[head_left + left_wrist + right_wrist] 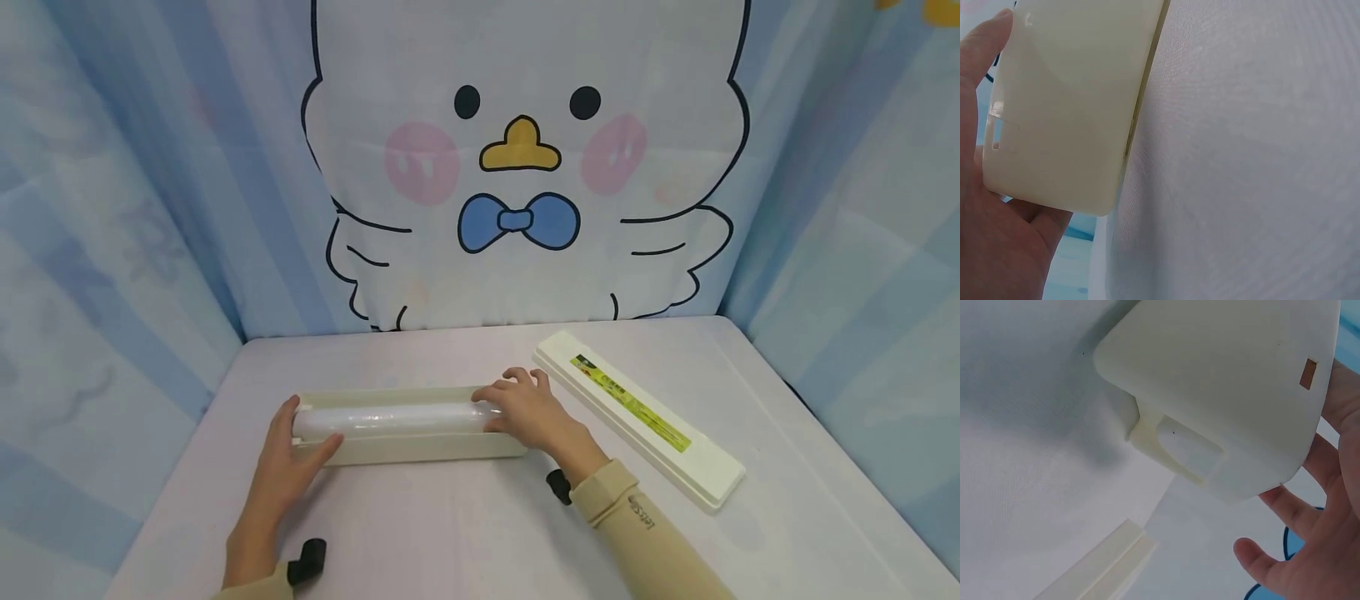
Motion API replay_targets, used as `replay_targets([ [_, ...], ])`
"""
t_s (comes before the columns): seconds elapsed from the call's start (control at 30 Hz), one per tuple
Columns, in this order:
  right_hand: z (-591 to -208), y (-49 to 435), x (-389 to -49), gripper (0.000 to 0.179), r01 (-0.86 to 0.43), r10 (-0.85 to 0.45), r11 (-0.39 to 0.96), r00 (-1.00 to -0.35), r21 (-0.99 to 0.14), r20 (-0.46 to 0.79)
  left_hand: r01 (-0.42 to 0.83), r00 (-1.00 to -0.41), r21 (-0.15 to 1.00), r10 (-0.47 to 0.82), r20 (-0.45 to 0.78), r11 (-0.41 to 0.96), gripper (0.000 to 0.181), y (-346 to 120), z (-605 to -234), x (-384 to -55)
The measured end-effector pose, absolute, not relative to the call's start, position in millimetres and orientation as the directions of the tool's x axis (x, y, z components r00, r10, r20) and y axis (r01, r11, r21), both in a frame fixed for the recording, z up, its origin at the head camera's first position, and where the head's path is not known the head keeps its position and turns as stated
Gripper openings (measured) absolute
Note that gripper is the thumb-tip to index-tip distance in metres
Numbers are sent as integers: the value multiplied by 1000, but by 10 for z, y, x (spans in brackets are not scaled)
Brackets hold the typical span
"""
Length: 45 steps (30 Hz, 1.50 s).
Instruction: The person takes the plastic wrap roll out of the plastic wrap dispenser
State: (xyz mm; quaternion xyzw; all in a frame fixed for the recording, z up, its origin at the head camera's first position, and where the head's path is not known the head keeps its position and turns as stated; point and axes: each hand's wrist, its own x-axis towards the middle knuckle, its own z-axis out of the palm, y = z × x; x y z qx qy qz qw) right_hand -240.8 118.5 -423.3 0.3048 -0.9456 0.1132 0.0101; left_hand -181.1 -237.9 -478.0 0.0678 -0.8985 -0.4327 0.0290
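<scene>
A long cream plastic dispenser box (427, 450) lies lidless across the table, a roll of cling film (397, 418) inside it. My left hand (281, 467) grips the box's left end, thumb over the front rim and fingers round the far side. In the left wrist view the thumb lies along the box's smooth wall (1072, 112). At the right end, my right hand (532, 412) holds the roll's end between thumb and index finger, the other fingers raised. From the right wrist, the box end (1222, 381) hides part of that grip.
A cream lid (637, 417) with a green-yellow label lies slanted on the table to the right. The pale tabletop (420, 533) meets a curtain (517, 275) with a cartoon duck at the back. Further curtains (112, 292) hang at both sides.
</scene>
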Motion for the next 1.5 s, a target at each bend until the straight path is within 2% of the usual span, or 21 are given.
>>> replay_targets([
  [0.7,-4283,1152,-2437,43,-587,-583,797,-809,-144,69,-45,-991,782,-129,46,622,103,-2389,-4800,-1820],
  [0.87,-4256,1168,-2424,43,-620,-613,774,-784,-125,96,-32,-991,780,-122,57,625,102,-2390,-4808,-1817],
  [1.17,-4142,1172,-2410,37,-712,-684,685,-702,-154,200,-8,-989,779,-120,86,627,101,-2399,-4800,-1818],
  [1.33,-4105,1154,-2406,38,-693,-679,694,-720,-196,139,-11,-990,781,-119,81,624,101,-2403,-4799,-1817],
  [1.5,-4071,1150,-2400,39,-670,-672,721,-738,-176,57,-25,-991,784,-119,62,621,101,-2397,-4793,-1808],
])
